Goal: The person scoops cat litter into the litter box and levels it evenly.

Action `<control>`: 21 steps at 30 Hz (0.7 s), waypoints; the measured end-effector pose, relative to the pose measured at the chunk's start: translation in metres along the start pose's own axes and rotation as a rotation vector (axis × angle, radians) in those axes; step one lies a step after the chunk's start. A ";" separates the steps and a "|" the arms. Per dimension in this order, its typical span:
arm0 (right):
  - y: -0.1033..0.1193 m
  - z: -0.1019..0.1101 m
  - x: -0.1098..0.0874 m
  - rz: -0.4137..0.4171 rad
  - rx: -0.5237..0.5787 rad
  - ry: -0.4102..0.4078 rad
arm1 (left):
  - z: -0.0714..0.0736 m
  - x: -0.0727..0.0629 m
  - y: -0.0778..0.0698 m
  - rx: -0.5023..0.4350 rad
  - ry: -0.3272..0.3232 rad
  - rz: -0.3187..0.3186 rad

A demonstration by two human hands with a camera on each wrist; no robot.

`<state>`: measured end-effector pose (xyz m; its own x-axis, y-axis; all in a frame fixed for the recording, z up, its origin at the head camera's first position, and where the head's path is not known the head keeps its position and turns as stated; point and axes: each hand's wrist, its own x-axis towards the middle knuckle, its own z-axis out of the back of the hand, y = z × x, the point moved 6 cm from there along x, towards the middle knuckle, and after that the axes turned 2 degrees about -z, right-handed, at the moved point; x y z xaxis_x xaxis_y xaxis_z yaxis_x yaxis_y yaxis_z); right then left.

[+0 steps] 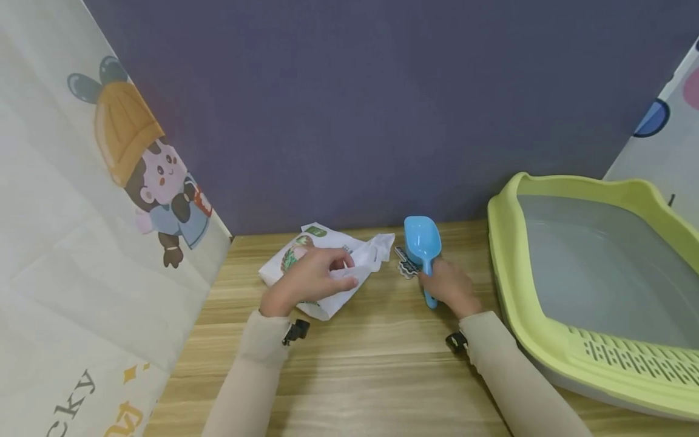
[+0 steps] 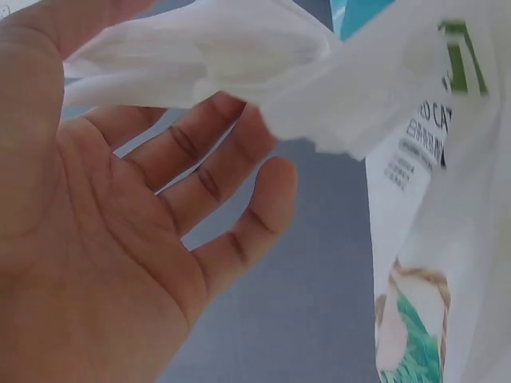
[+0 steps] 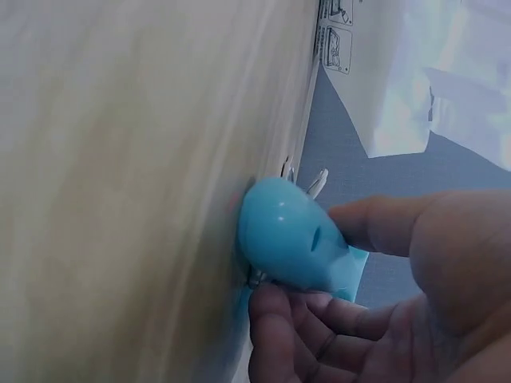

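A white printed bag [image 1: 330,303] lies on the wooden table with its crumpled top pointing right. My left hand [image 1: 312,276] is over the bag's mouth, thumb and fingers apart. In the left wrist view, the fingertips reach behind the loose film [image 2: 263,64] of that mouth, and the fingers [image 2: 231,247] are loosely bent. My right hand [image 1: 450,284] holds a blue scoop [image 1: 422,238] by its handle, bowl toward the wall. Seen from the right wrist, thumb and fingers pinch the rounded handle end [image 3: 283,231] close to the table. A small dark piece with pale lettering [image 1: 406,264] lies beside the scoop.
A yellow-green litter tray [image 1: 505,267] with a grey base stands at the right, its slotted front lip [image 1: 633,358] near the right forearm. The dark blue wall [image 1: 349,121] rises behind the table [image 1: 349,376]. A cartoon-printed white sheet [image 1: 71,243] covers the left side.
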<state>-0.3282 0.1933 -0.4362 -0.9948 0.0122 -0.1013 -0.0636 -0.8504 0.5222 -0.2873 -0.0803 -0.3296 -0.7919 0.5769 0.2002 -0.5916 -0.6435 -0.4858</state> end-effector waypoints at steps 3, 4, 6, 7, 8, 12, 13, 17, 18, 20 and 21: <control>0.001 0.001 0.000 -0.005 0.002 0.011 | -0.006 0.000 -0.006 -0.004 0.039 0.001; 0.001 0.002 0.000 -0.005 0.003 0.014 | -0.007 0.000 -0.008 -0.003 0.054 0.003; 0.002 0.003 0.000 -0.002 0.002 0.011 | -0.011 0.000 -0.012 0.003 0.090 0.004; 0.002 0.004 0.000 0.000 0.004 0.007 | -0.013 0.000 -0.014 0.002 0.109 0.005; 0.001 0.005 0.000 0.002 0.011 0.002 | -0.015 0.000 -0.016 0.001 0.131 0.007; 0.001 0.009 0.000 0.016 0.037 -0.044 | -0.021 0.000 -0.020 -0.020 0.189 0.010; 0.001 0.010 0.000 0.018 0.048 -0.058 | -0.022 0.001 -0.020 -0.033 0.191 0.012; 0.004 0.013 0.001 0.035 0.073 -0.115 | -0.018 0.003 -0.015 -0.092 0.111 -0.003; 0.004 0.013 0.001 0.037 0.079 -0.123 | -0.016 0.003 -0.012 -0.108 0.078 -0.004; 0.006 0.014 0.001 0.037 0.088 -0.133 | -0.010 0.004 -0.005 -0.134 0.001 -0.003; 0.007 0.014 0.001 0.037 0.090 -0.139 | -0.007 0.004 -0.002 -0.137 -0.040 -0.002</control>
<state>-0.3304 0.1953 -0.4209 -0.9976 0.0595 0.0342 -0.0273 -0.8013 0.5977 -0.2884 -0.0734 -0.3339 -0.7979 0.5556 0.2337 -0.5689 -0.5663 -0.5964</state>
